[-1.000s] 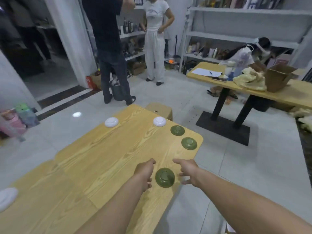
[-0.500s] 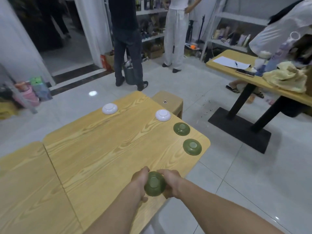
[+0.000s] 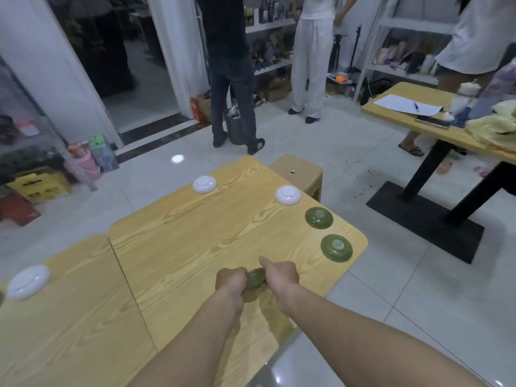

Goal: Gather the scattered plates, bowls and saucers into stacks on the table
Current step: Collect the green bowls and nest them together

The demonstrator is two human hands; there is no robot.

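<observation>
Both my hands hold one small green bowl just above the wooden table, near its right edge. My left hand grips its left side and my right hand grips its right side, thumb raised. Two more green bowls lie upside down along the right edge, one nearer and one farther. Two white bowls lie upside down at the far end, one on the right and one on the left. A third white dish lies on the adjoining table at the left.
A wooden stool stands at the table's far end. Two people stand beyond it by shelves. A second table on a black base, with papers and cloth, stands at the right, a person beside it. Boxes and bottles crowd the floor at left.
My hands closed in from both sides on the green bowl and lifted it off the table, tilting it. The view has come closer to the table.
</observation>
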